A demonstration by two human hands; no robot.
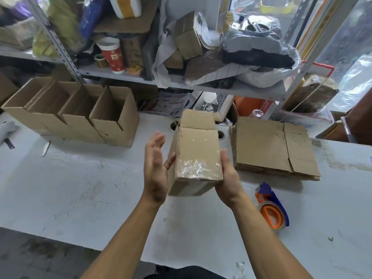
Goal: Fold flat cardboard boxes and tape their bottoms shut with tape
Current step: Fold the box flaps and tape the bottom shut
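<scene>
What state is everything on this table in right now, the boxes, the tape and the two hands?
Held box: folded up, clear tape across its bottom, far flaps open.
Left hand: fingers straight, thumb against the box's side.
Right hand: gripping the box's other side.
Row of boxes: folded, standing open-topped.
Stack of flat boxes: unfolded.
Tape dispenser: lying on the table, untouched.

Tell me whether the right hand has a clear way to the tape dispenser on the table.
Probably yes. The tape dispenser lies on the table just right of the right hand, with nothing between them. But that hand is holding the taped box, so it would have to let go first.
</scene>
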